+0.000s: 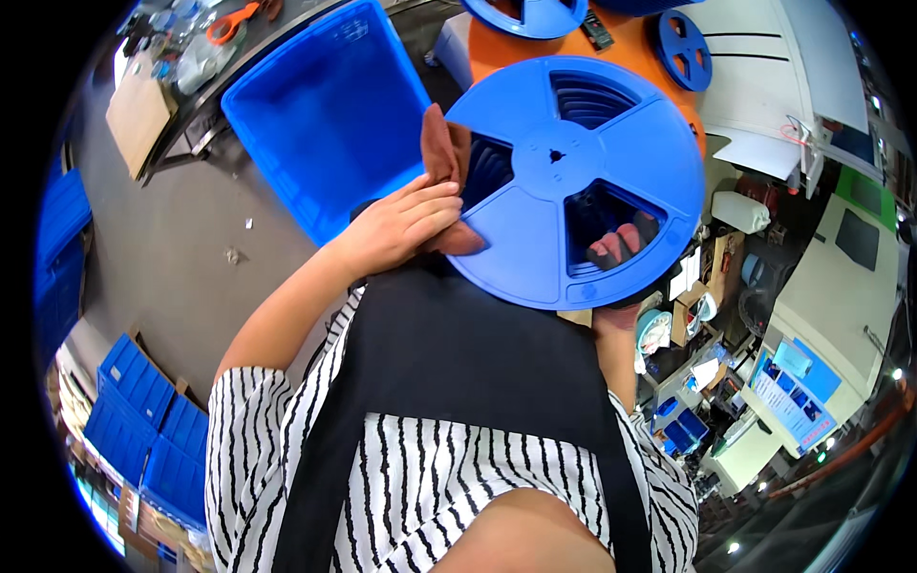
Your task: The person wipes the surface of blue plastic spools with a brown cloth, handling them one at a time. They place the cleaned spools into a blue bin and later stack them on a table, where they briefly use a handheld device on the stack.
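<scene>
Behind, an orange table (626, 48) and a blue bin (325, 105) flank a big blue reel (630, 143) held before the chest. The hands are apart: the right hand (621, 244) clamps its rim, fingers through an opening; the left hand (406, 224) holds a brown cloth (441, 153) against the left edge.

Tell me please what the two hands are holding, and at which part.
The right hand holds the blue reel stack at its lower right, fingers showing in a cutout; the left hand holds a brown cloth against its left edge.
</scene>
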A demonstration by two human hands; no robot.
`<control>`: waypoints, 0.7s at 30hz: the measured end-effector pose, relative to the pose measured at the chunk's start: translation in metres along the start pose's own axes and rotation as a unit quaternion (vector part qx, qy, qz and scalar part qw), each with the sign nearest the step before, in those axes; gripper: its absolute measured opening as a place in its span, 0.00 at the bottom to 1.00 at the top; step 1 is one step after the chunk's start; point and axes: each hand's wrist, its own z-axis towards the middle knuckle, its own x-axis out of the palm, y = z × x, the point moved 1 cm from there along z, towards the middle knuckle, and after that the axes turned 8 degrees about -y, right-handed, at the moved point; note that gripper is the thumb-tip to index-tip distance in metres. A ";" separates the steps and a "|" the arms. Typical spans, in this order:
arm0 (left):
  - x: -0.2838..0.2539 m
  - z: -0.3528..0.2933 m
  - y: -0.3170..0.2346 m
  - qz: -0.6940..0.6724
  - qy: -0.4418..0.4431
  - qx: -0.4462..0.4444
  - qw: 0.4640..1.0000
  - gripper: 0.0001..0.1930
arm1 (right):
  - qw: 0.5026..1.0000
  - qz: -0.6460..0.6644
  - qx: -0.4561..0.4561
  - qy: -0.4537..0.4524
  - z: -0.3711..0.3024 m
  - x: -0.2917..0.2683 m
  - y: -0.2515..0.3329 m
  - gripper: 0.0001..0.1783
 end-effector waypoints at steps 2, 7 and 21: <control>0.005 -0.002 -0.002 0.017 0.002 0.000 1.000 0.21 | 0.996 -0.048 -0.014 -0.076 0.002 -0.009 0.000 0.23; 0.000 -0.005 -0.003 0.032 -0.007 -0.010 0.999 0.21 | 0.997 -0.066 0.041 -0.030 0.021 0.012 0.005 0.20; -0.069 -0.135 -0.028 -0.064 -0.132 -0.348 0.926 0.30 | 0.953 -0.124 0.219 -0.168 0.100 0.039 -0.094 0.29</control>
